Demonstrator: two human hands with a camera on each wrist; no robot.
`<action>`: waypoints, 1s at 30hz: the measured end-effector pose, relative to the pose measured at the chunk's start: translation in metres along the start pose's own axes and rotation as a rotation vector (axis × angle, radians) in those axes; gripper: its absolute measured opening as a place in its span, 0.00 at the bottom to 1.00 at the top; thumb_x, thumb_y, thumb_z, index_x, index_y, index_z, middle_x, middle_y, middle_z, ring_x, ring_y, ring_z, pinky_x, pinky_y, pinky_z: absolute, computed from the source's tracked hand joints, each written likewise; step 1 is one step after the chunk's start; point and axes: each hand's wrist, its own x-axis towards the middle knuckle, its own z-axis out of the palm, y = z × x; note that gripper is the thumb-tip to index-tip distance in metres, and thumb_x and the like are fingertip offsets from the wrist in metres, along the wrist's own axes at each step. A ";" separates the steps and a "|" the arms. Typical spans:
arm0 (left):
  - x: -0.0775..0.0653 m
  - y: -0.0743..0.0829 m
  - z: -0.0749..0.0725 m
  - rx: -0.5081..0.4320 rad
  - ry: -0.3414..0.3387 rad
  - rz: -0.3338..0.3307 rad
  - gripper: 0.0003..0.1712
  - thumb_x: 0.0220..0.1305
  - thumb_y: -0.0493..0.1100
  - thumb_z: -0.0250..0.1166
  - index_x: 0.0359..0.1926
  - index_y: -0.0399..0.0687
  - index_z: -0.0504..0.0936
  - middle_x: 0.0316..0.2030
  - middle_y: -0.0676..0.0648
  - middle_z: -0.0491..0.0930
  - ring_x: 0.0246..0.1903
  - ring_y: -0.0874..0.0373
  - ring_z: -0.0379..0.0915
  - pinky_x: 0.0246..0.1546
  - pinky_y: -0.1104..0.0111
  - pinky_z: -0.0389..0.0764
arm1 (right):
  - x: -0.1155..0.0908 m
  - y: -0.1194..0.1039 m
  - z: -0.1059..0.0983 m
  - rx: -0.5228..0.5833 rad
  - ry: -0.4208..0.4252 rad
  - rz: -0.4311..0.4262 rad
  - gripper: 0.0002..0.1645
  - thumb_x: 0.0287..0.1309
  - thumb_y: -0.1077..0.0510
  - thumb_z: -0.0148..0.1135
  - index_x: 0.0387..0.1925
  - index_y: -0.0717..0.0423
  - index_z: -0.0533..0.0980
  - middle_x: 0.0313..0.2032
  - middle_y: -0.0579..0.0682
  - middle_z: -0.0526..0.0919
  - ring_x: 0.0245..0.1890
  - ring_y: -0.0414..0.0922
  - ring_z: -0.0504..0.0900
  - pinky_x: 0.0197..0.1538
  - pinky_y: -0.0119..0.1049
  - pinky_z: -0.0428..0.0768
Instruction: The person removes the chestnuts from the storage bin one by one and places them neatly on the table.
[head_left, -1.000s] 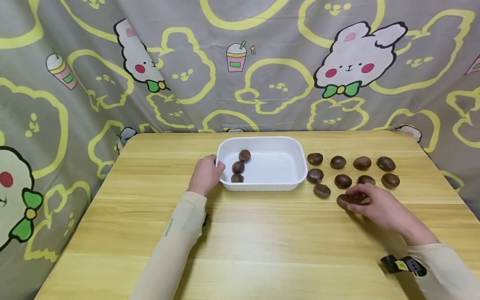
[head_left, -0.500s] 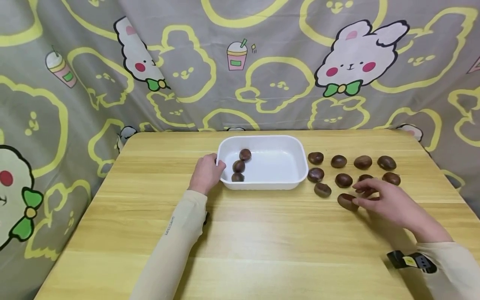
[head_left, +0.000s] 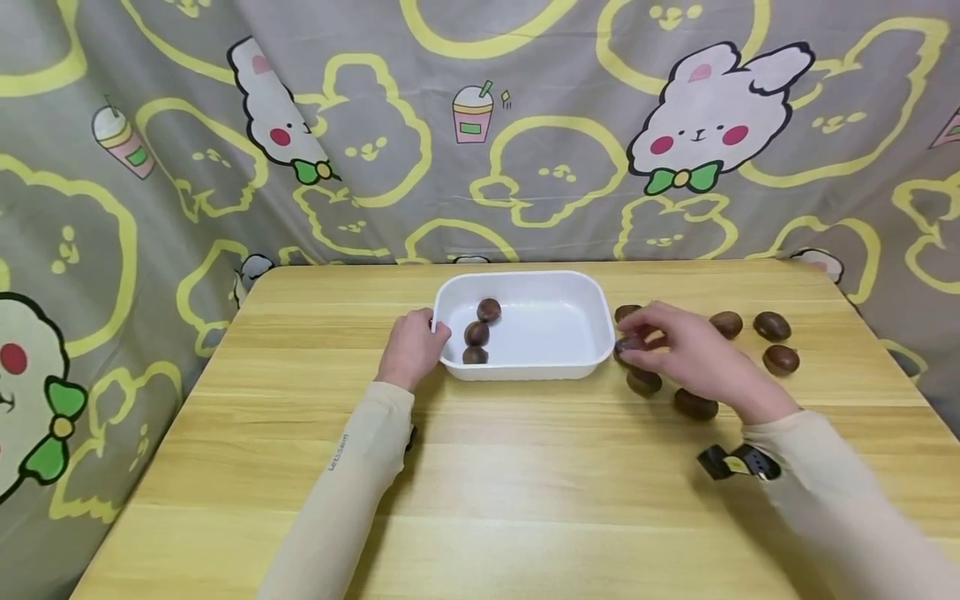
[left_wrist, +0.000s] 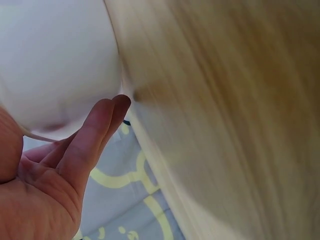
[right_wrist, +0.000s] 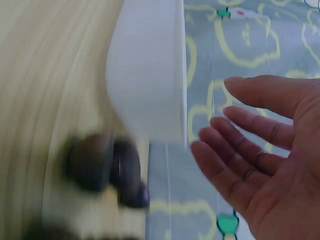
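Note:
A white plastic tray (head_left: 570, 329) stands on the table with 3 chestnuts (head_left: 476, 334) in a line along its left side. My left hand (head_left: 412, 350) grips the tray's left rim; in the left wrist view its fingers (left_wrist: 87, 145) lie along the outer wall. Just right of the tray, my right hand (head_left: 693, 354) hovers over the nearest loose chestnuts, thumb and fingers parted. The right wrist view shows nothing between them. One chestnut (head_left: 628, 350) shows behind its fingertips, and others are hidden under the hand.
More loose chestnuts lie to the right, among them one at the back (head_left: 772, 326) and one in front (head_left: 696, 404). The wooden table (head_left: 480, 500) ends at a patterned curtain (head_left: 555, 175) behind the tray.
My right hand has let go of the front chestnut, which stays on the table, and moved left and back to beside the tray. The left hand and tray have stayed put.

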 end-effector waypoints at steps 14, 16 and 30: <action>-0.001 0.003 0.001 -0.009 0.010 -0.005 0.17 0.67 0.40 0.55 0.49 0.33 0.81 0.38 0.38 0.84 0.35 0.51 0.79 0.36 0.62 0.80 | 0.080 -0.038 0.071 0.175 -0.128 -0.089 0.16 0.58 0.61 0.68 0.47 0.61 0.79 0.45 0.57 0.81 0.47 0.50 0.78 0.52 0.44 0.77; -0.001 0.003 0.001 -0.009 0.019 0.003 0.17 0.66 0.39 0.55 0.49 0.32 0.81 0.39 0.38 0.84 0.36 0.50 0.79 0.37 0.62 0.81 | 0.088 -0.041 0.081 0.156 -0.164 -0.080 0.18 0.57 0.60 0.69 0.48 0.61 0.79 0.46 0.56 0.81 0.48 0.49 0.77 0.53 0.43 0.75; -0.003 0.002 0.003 -0.003 0.093 0.076 0.16 0.64 0.36 0.57 0.48 0.32 0.82 0.37 0.38 0.84 0.36 0.49 0.80 0.37 0.60 0.81 | 0.121 -0.057 0.119 0.194 -0.296 -0.130 0.18 0.54 0.62 0.70 0.48 0.62 0.81 0.44 0.52 0.84 0.46 0.48 0.82 0.54 0.40 0.75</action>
